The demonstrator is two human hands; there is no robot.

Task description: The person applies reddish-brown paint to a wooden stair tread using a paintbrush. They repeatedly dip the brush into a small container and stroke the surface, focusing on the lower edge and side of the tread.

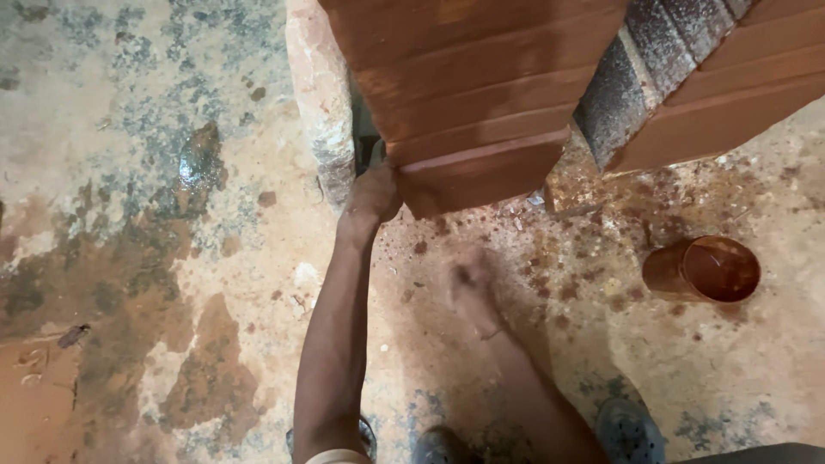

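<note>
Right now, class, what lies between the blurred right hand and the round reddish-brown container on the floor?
Only bare, red-speckled concrete floor separates the right hand from the container, seen in the head view.

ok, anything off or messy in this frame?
Yes. The floor is stained with red-brown splatter, densest below the brick pillar and around the cup. The right hand is motion-blurred. The left hand touches the pillar's lower corner.

Stained concrete floor, reddish patches; brick pillar; possibly damp.
</note>
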